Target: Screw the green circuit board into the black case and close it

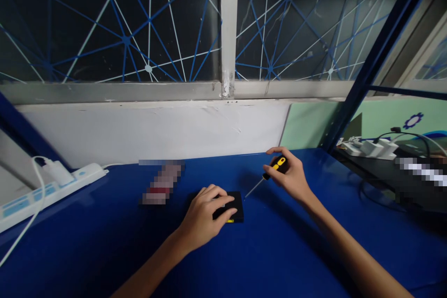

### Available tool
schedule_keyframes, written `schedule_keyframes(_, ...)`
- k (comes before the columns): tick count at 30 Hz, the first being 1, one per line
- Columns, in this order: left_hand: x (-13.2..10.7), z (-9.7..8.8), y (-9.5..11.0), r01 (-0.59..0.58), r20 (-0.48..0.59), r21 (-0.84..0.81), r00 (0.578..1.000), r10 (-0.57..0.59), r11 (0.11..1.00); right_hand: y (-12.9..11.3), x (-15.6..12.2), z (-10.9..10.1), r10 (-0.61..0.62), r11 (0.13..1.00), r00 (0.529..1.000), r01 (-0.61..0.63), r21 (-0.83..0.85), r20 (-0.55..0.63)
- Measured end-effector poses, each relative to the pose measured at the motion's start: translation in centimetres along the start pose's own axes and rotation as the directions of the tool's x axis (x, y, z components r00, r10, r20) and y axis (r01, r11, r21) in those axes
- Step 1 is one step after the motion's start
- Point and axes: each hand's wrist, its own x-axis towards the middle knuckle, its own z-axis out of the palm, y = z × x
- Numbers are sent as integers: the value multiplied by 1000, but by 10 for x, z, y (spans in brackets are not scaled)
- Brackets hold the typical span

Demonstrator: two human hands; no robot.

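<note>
My right hand holds a screwdriver by its black and yellow handle, with the fingers curled round it. Its thin metal shaft slants down to the left, and the tip ends just beside the right edge of a flat black case, apart from it. Over the left part of that case lies my left hand, fingers bent across the top and thumb by the front edge. A bit of yellow shows under the thumb. Most of the case's left side is hidden by the hand.
A blurred-out flat object lies on the blue table, left of the case. At the far left is a white power strip with a plugged-in charger and cable. White adapters and cables sit on a dark surface at right.
</note>
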Motion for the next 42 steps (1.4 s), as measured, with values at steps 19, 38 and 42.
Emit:
schedule_keyframes(19,2,1,12,-59,-127,59,990,66,997,-15,-12,17,47,981,998,-54,188,41)
schedule_keyframes(38,2,-1,10,-115,-267,107,954,140,988,-21,-13,21,82,969,996,-74,234,-23)
schedule_keyframes(42,2,-2,9,-130,-267,105,951,154,986,-21,-13,22,85,972,996,-78,223,-20)
